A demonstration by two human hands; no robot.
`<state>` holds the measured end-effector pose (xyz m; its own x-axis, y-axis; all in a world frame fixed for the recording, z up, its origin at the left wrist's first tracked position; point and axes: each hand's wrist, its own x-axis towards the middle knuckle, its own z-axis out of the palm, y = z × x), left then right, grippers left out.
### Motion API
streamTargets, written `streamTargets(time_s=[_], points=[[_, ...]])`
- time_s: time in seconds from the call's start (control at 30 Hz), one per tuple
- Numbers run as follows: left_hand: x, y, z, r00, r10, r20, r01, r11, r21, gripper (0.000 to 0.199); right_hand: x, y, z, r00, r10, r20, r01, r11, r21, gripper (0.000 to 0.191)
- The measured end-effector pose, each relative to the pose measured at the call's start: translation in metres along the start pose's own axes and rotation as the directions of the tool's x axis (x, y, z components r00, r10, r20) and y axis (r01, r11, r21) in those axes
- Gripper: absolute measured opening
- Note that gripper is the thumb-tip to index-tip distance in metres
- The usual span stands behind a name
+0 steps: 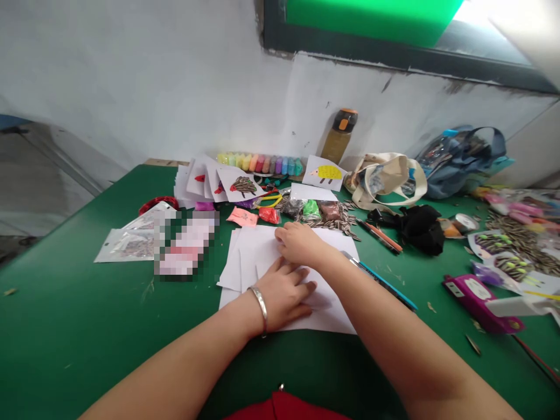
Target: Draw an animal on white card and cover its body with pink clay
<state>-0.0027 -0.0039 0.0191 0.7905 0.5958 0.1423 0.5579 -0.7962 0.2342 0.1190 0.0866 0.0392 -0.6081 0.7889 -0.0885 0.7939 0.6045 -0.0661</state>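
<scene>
Several white paper sheets (258,242) lie overlapping on the green table in front of me. My left hand (284,294), with a silver bracelet at its wrist, rests on them with its fingers spread. Just beyond it, my right hand (300,242) is over the upper part of the sheets, its fingers curled together; whatever they hold, if anything, is hidden. My right forearm crosses the right side of the paper. A blue pen-like item (387,284) lies at the sheets' right edge.
Behind the paper lie red (269,215) and green (311,209) clay packets, seed-like pieces and hedgehog cards (326,172). A bottle (339,137) and a cream bag (385,178) stand near the wall. Plastic packets (131,245) lie left, a magenta device (479,300) right.
</scene>
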Motion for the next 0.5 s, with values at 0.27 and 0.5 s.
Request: streamTargets(time_s=[0.27,0.5], points=[[0.002,0.001,-0.003,0.999,0.012,0.04,-0.013,1.0,0.028,0.033,-0.008,0.009,0.009,0.995,0.101,-0.016,-0.101,0.995,0.016,0.025],[0.0,0.001,0.002,1.0,0.021,-0.018,-0.02,0.999,0.026,0.033,0.009,-0.009,0.006,0.991,0.117,-0.059,-0.113,0.991,0.067,0.033]])
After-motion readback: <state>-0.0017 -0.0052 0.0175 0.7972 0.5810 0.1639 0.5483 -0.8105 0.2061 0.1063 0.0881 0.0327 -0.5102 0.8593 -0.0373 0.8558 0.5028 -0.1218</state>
